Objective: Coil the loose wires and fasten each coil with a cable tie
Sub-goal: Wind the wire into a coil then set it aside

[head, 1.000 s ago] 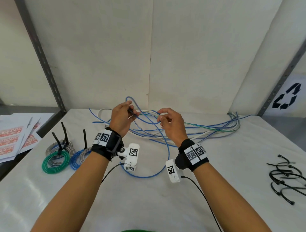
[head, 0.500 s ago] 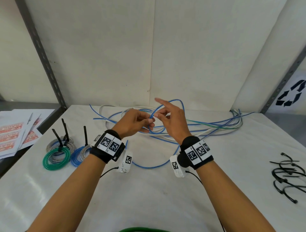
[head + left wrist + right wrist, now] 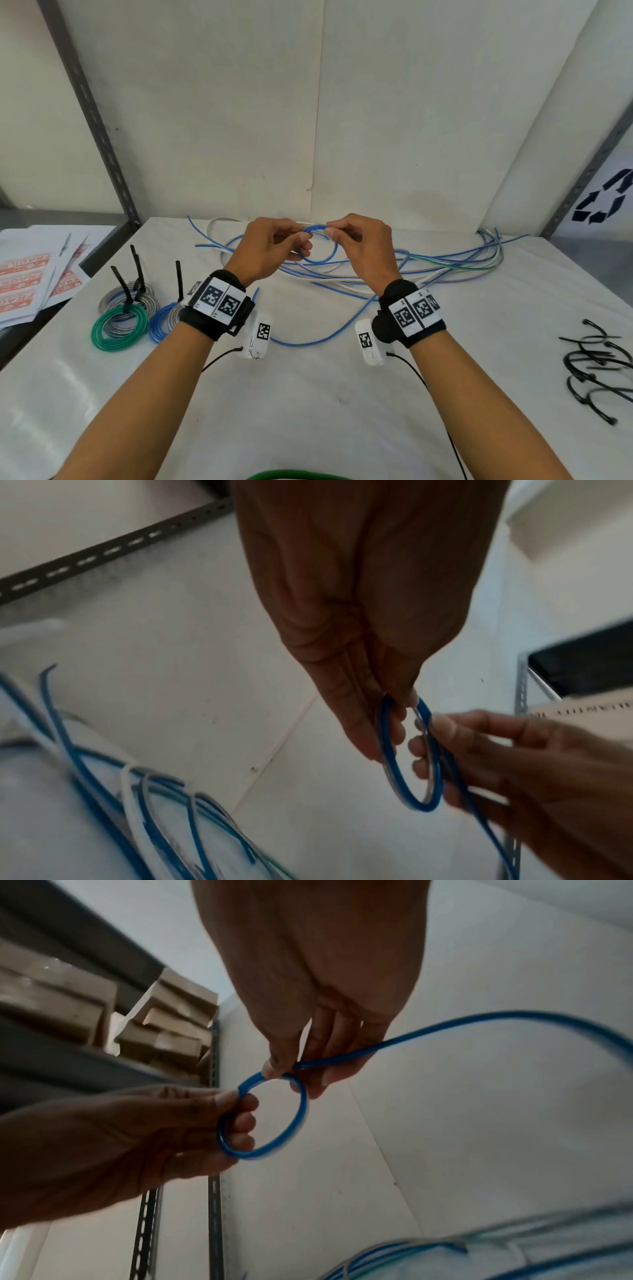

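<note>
A small blue wire coil hangs above the back of the white table. My left hand grips its left side, with fingers through the loop. At the top of the coil my right hand pinches the wire between thumb and fingers. The coil's free tail drops to the table between my wrists. In the left wrist view the coil shows two or three turns. A pile of loose blue, white and green wires lies behind the hands.
Tied coils lie at the left: a green one, a grey one and a blue one, each with a black tie sticking up. Several black cable ties lie at the right. Printed papers lie beyond the left edge.
The hands have come together and a further turn has been laid onto the blue coil. The tail on the table has shortened and shifted. My right forefinger, stretched out before, now pinches the wire.
</note>
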Demonstrator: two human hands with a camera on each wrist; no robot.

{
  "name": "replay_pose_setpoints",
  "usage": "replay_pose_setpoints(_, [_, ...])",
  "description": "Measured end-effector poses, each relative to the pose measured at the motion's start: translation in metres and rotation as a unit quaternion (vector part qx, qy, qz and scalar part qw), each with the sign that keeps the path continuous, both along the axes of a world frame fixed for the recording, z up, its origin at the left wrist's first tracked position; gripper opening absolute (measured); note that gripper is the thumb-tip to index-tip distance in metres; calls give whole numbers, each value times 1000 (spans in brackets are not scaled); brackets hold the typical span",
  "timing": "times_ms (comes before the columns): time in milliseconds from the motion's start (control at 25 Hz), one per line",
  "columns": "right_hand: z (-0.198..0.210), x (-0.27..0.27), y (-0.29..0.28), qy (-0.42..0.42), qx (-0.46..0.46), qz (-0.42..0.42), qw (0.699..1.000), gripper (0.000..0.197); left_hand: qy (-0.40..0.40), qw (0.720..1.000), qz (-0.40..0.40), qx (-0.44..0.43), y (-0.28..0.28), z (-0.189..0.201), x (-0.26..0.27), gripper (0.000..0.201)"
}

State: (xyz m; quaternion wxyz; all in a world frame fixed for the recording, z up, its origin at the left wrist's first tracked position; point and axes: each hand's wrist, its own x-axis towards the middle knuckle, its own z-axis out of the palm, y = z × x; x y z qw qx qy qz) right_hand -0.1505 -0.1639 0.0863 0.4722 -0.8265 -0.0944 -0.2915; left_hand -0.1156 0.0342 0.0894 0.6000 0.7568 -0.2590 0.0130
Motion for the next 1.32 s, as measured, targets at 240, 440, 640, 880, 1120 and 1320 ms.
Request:
replay_pose_setpoints(240, [0,-9,5,16,145,27,989,9,65,988,-15,-142,-3,-4,-9,24])
replay_pose_setpoints(440, [2,-8,-1,49,189,32,980,14,110,983,-57,-138,-6,-8,-6,22])
replay_pose_setpoints(640, [6,-2,-6,62,28,41,997,9,105,992,-69,-28,-10,-2,4,34])
replay_pose_setpoints(880, [10,8,-6,78,-21,57,995,7,142,986,-88,-30,-29,-6,10,32])
replay_pose_setpoints(1120, [-12,23,-2,64,8,41,997,4,117,989,-37,85,-37,-13,26,47])
replay_pose_setpoints(1320, [-22,31,6,41,44,30,998,5,72,997,-6,8,-36,-23,35,48])
